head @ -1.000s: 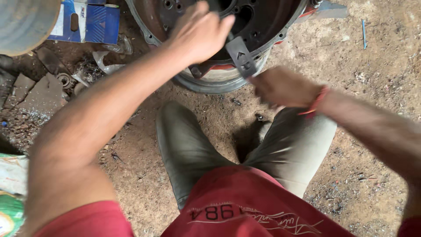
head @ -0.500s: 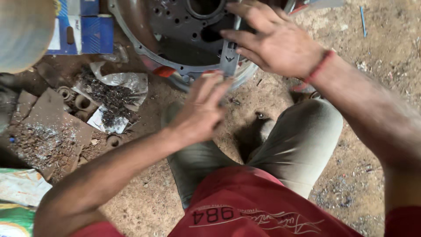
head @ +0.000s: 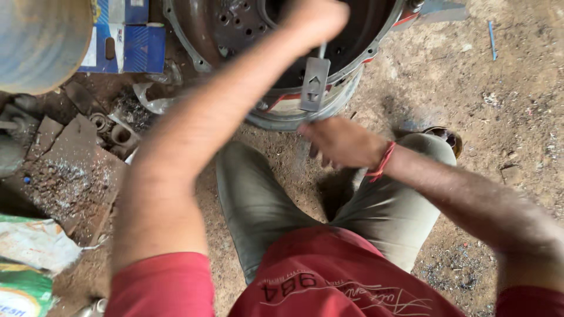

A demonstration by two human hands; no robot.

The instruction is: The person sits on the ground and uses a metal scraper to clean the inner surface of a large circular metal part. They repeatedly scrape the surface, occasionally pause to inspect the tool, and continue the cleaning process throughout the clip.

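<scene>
Head view | left hand point(head: 314, 20) grip fisted on stem of flat grey metal tool point(head: 314, 85), over rim of round clutch housing point(head: 205, 29) on dirt floor | right hand point(head: 341, 141) blurred below rim, grip unclear | tool seated, holes unfilled

Two hands point(head: 314, 20) point(head: 341, 141), one housing point(head: 247, 29), one gauge point(head: 314, 85).

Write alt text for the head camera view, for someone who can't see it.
Seen from above, a squatting person's left hand grips a flat grey metal tool hanging against the rim of a large round metal housing, while the right hand hovers blurred just below it. The dirt ground holds metal scraps and blue boxes at left.
</scene>
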